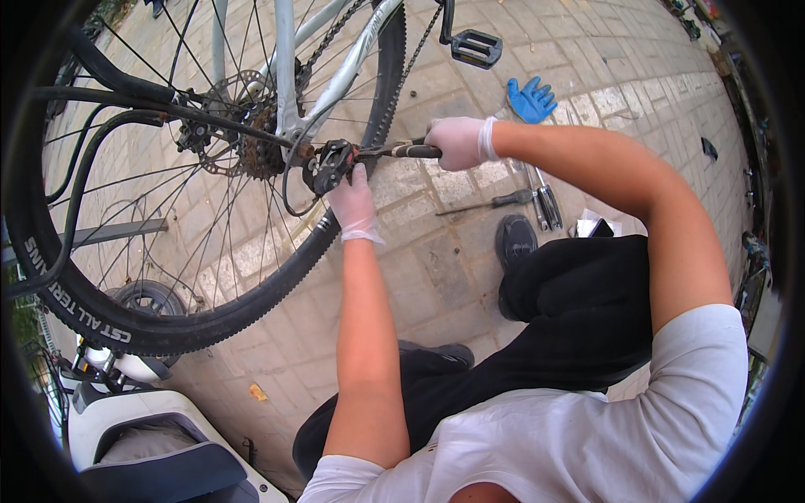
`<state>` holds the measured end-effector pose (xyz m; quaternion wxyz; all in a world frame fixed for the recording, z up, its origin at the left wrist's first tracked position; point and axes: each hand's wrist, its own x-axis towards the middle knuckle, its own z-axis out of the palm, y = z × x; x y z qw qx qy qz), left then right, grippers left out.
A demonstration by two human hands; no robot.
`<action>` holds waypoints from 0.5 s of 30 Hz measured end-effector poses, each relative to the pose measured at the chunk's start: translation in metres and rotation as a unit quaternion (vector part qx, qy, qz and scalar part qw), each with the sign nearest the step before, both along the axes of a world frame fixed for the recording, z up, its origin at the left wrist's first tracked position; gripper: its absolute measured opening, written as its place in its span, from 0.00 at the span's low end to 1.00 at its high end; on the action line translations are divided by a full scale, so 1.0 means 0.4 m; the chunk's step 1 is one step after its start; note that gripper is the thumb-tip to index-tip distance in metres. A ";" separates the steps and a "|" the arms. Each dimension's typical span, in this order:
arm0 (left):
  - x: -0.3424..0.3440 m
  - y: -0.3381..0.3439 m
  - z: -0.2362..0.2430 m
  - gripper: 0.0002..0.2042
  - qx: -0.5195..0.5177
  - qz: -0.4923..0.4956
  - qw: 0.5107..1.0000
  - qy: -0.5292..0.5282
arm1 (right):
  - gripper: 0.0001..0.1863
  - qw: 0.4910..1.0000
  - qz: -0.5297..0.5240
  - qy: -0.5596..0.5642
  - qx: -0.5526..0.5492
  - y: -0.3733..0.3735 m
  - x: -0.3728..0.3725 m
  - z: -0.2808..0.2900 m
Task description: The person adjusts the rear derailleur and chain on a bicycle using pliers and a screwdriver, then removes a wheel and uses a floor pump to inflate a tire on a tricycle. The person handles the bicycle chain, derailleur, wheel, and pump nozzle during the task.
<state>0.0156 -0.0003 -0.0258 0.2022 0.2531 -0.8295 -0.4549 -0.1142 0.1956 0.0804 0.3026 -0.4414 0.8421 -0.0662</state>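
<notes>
head-worn fisheye view, facing down, rear derailleur [329, 168] fairly near

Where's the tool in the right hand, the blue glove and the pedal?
Tool [418, 152]: head view, on its dark handle.
Blue glove [530, 105]: head view, on its middle.
Pedal [477, 49]: head view, on its middle.

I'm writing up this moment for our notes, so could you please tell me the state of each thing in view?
Derailleur: touched, mounting unclear
Dark-handled tool: held, tip at the derailleur
Right hand: gloved, closed around the tool
Left hand: gloved, against the derailleur
Tyre: fitted, inflation unclear
Cassette: rusty-brown
Pedal: attached
Blue glove: unworn, on the paving
Screwdriver: lying on the paving
Metal tools: lying beside the screwdriver
</notes>
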 end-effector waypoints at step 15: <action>0.001 0.001 0.010 0.15 0.033 -0.016 0.999 -0.024 | 0.12 0.974 0.046 0.221 -0.005 0.046 0.050 0.004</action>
